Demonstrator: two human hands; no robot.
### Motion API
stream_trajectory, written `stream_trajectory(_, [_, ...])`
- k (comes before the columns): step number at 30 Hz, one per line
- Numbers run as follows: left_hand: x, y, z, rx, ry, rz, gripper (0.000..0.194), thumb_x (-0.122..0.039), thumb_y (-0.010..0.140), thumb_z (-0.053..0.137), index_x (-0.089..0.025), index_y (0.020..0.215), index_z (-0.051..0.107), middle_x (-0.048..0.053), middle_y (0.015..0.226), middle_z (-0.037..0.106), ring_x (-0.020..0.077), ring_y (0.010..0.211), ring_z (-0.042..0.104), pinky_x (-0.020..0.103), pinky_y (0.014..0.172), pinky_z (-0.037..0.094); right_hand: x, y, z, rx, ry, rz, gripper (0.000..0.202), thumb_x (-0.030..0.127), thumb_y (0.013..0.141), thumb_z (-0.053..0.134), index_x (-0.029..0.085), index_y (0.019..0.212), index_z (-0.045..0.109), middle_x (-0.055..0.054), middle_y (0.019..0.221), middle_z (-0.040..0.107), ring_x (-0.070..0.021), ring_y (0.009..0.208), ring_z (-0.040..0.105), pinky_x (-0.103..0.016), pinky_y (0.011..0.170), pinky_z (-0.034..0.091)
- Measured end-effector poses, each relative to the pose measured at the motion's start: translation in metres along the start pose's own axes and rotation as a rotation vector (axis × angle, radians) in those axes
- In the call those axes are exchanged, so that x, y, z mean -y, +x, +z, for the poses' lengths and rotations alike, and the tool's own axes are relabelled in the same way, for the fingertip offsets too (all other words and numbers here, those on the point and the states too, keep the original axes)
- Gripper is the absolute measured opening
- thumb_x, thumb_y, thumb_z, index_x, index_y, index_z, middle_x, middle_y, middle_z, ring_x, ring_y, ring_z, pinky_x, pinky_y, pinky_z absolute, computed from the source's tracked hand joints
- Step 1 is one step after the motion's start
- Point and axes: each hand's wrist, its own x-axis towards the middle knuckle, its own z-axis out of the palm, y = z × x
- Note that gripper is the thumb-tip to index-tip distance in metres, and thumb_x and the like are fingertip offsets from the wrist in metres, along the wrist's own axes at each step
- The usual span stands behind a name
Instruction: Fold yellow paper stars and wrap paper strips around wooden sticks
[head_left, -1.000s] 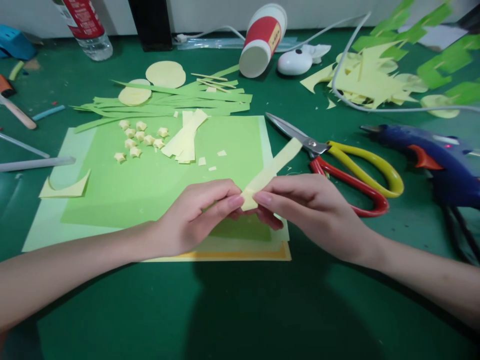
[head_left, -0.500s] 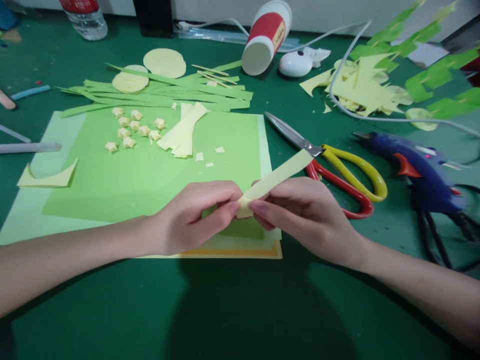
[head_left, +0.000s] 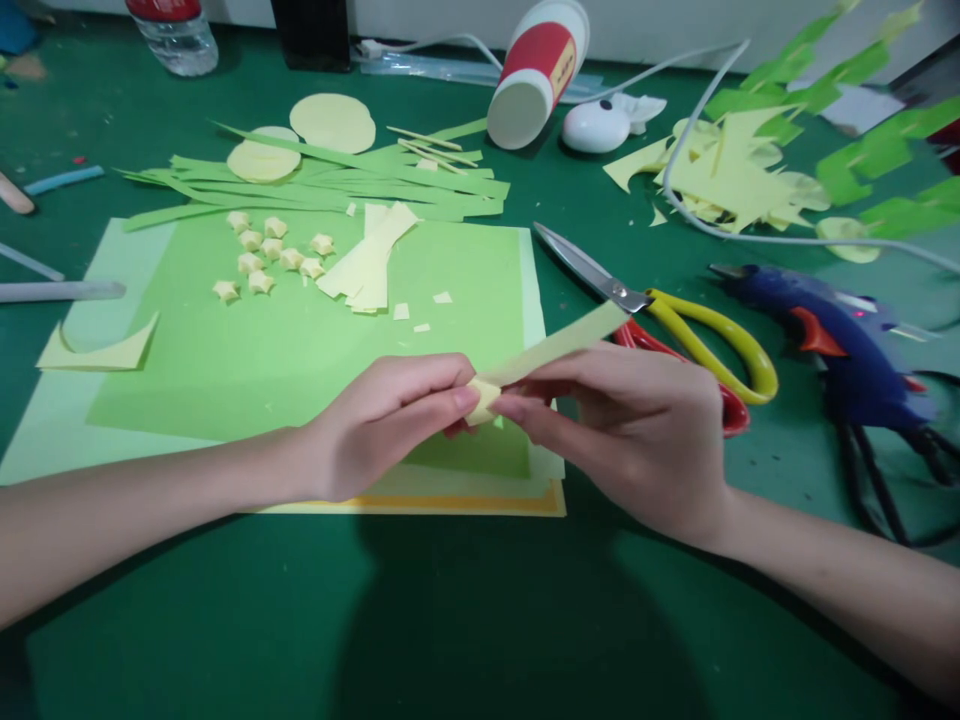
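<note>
My left hand (head_left: 397, 420) pinches the folded end of a pale yellow paper strip (head_left: 564, 342) between thumb and fingers. At the same fold, my right hand (head_left: 622, 430) is closed on the strip, its thumb and fingertips at the right side. The strip's free length runs up and right above my right hand. Both hands are over the near edge of a green paper sheet (head_left: 300, 370). Several small folded paper stars (head_left: 260, 282) lie on that sheet, beside a crossed stack of pale yellow strips (head_left: 375, 260) and tiny paper scraps (head_left: 401, 312).
Scissors (head_left: 679, 310) with red and yellow handles lie right of the sheet, partly behind my right hand. Farther right is a blue glue gun (head_left: 840, 340). Green strips (head_left: 337, 188), paper circles (head_left: 332, 122), a tipped paper cup (head_left: 536, 75) and a bottle (head_left: 176, 35) are at the back.
The folded end has turned in my fingers, and the strip now lies partly behind my right hand. My right hand has rotated and covers more of the scissors' red handle.
</note>
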Motion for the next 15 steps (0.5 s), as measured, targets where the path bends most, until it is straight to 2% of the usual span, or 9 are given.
stream_trajectory(3, [0.000, 0.000, 0.000, 0.014, -0.055, 0.002, 0.027, -0.025, 0.085, 0.037, -0.016, 0.061, 0.045, -0.003, 0.060, 0.043, 0.0088, 0.056, 0.041, 0.021, 0.052, 0.032, 0.000, 0.000, -0.003, 0.053, 0.034, -0.075, 0.019, 0.006, 0.075, 0.057, 0.021, 0.086, 0.063, -0.002, 0.071, 0.064, -0.0117, 0.063, 0.058, -0.023, 0.052, 0.046])
stream_trajectory(6, [0.001, 0.000, 0.000, 0.010, -0.153, 0.001, 0.025, -0.021, 0.084, 0.040, -0.015, 0.061, 0.047, -0.002, 0.061, 0.046, 0.0082, 0.057, 0.042, 0.019, 0.052, 0.033, -0.001, 0.001, -0.005, 0.099, 0.005, -0.173, 0.029, 0.003, 0.077, 0.052, 0.021, 0.097, 0.062, -0.004, 0.075, 0.065, -0.0117, 0.063, 0.060, -0.023, 0.053, 0.048])
stream_trajectory(10, [0.002, 0.000, 0.000, 0.032, -0.278, -0.009, 0.023, -0.018, 0.083, 0.041, -0.014, 0.062, 0.050, -0.002, 0.061, 0.045, 0.0078, 0.059, 0.042, 0.018, 0.055, 0.035, -0.004, 0.001, -0.006, 0.094, -0.260, -0.414, 0.029, -0.002, 0.072, 0.053, 0.018, 0.092, 0.061, -0.006, 0.071, 0.066, -0.0107, 0.061, 0.061, -0.020, 0.051, 0.049])
stream_trajectory(13, [0.001, 0.001, -0.002, 0.081, -0.315, -0.033, 0.024, -0.018, 0.084, 0.041, -0.014, 0.062, 0.051, -0.003, 0.061, 0.045, 0.0075, 0.058, 0.042, 0.018, 0.055, 0.035, -0.007, 0.000, -0.009, 0.057, -0.442, -0.554, 0.020, 0.003, 0.072, 0.059, 0.016, 0.086, 0.060, -0.005, 0.068, 0.066, -0.0103, 0.053, 0.058, -0.021, 0.046, 0.047])
stream_trajectory(15, [0.000, 0.001, -0.003, 0.113, -0.312, -0.055, 0.024, -0.018, 0.084, 0.042, -0.014, 0.062, 0.051, -0.002, 0.061, 0.045, 0.0075, 0.058, 0.042, 0.018, 0.054, 0.035, -0.007, 0.000, -0.011, 0.088, -0.520, -0.628, 0.016, 0.006, 0.072, 0.061, 0.014, 0.086, 0.060, -0.006, 0.069, 0.067, -0.0115, 0.053, 0.058, -0.023, 0.045, 0.047])
